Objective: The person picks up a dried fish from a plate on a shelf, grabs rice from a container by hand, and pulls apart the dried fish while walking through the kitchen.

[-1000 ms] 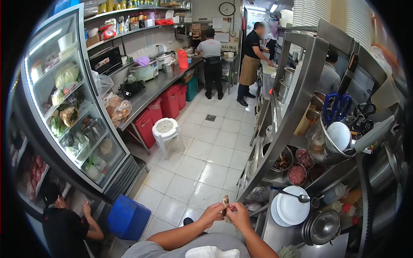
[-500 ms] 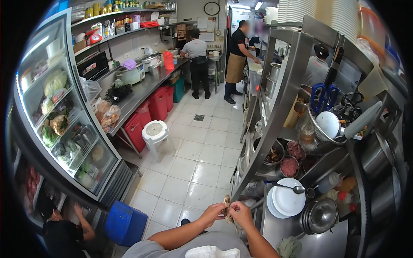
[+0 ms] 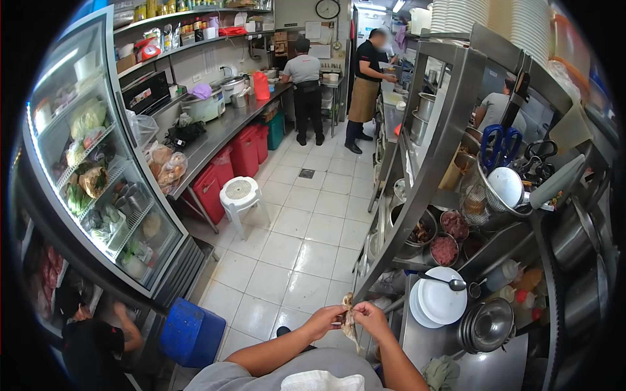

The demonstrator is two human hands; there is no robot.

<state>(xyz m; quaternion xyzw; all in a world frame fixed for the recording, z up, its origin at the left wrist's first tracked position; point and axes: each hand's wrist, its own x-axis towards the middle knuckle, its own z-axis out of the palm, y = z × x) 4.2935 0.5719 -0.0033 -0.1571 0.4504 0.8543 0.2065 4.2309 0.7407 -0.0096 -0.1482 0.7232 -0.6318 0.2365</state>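
In front of my body, a limp, mottled pale-brown piece [image 3: 350, 330] hangs between my two hands; its kind cannot be made out. My left hand [image 3: 327, 321] pinches it from the left side near the upper part. From the right, my right hand [image 3: 371, 320] has its fingertips closed on the same piece. A narrow, paler end dangles below the fingers. Closest to my right hand is the steel counter [image 3: 417, 345], where white plates [image 3: 440, 301] with a dark spoon [image 3: 450, 283] on top stand beside stacked metal bowls [image 3: 490, 326].
A blue bin [image 3: 193, 332] and a white stool [image 3: 240, 193] stand on the tiled floor. A glass-door fridge [image 3: 107, 163] is at left; a person [image 3: 98, 345] crouches below it. Two people [image 3: 304, 85] [image 3: 365, 85] work further back. A steel rack [image 3: 417, 169] rises at right.
My view has shifted slightly. The held piece has turned so more of its pale lower end shows, with both hands still on it. The person in the apron has straightened somewhat.
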